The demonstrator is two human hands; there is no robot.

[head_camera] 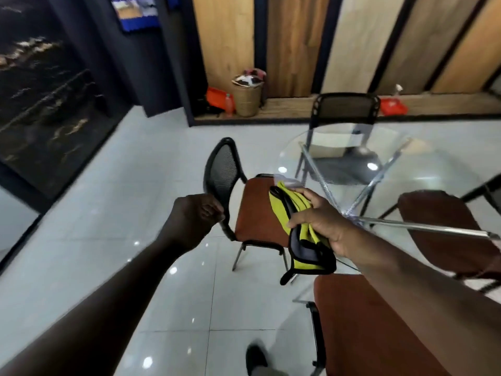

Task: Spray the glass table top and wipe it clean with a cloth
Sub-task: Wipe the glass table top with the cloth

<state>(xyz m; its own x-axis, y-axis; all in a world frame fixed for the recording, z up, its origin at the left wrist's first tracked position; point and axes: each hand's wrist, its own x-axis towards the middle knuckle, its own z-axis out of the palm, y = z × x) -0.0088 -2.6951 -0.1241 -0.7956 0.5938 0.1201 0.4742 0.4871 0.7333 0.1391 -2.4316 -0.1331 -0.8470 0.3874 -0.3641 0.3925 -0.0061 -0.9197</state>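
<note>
A round glass table top [423,169] on crossed chrome legs fills the right half of the view. My right hand [322,221] hovers over its near-left edge, shut on a folded yellow and grey cloth [301,234] with black trim that hangs down from the fingers. My left hand [195,218] is held out to the left above the floor, fingers curled closed with nothing visible in them, just beside the mesh back of a chair. A spray bottle [398,90] stands far off on the wooden ledge behind the table.
Chairs with brown seats ring the table: one at the left [257,210], one at the near edge [366,329], one at the right [444,229], a black one at the far side [345,107]. A woven basket [246,99] and red dustpans sit on the ledge. My shoe [256,356] is on the tile floor.
</note>
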